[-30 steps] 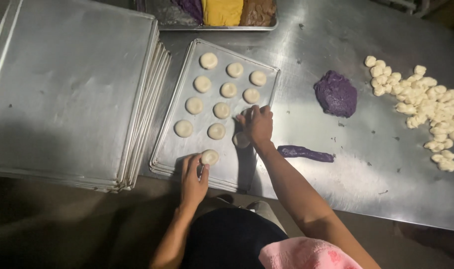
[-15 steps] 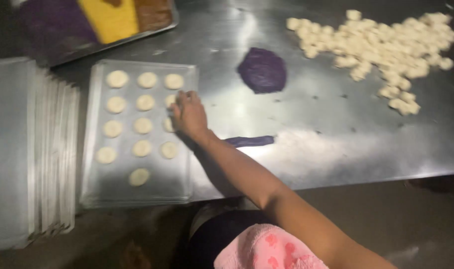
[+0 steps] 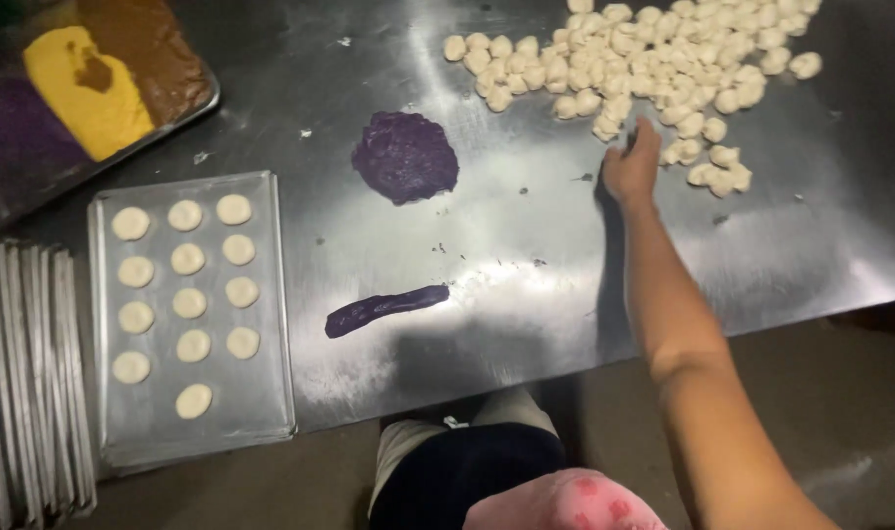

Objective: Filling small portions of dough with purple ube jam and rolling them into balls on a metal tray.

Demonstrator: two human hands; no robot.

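My right hand [image 3: 633, 162] reaches across the steel table [image 3: 526, 245] to the near edge of a heap of small pale dough pieces [image 3: 653, 59], its fingers curled down at the pieces; whether it holds one I cannot tell. My left hand is out of view. A flat purple filling mound [image 3: 405, 156] lies left of the hand. A rolled purple strip [image 3: 386, 307] lies nearer the table's front edge. At left a metal baking tray [image 3: 261, 393] carries several round dough discs [image 3: 186, 285] in rows.
A tray of purple, yellow and brown fillings [image 3: 84, 88] sits at the back left. A stack of metal baking trays [image 3: 25, 383] stands at the far left edge. Below the table's front edge is a brown floor.
My right hand left the baking tray and swung right to the dough heap. The left hand, earlier at the tray's front, has dropped out of view. The camera turned right.
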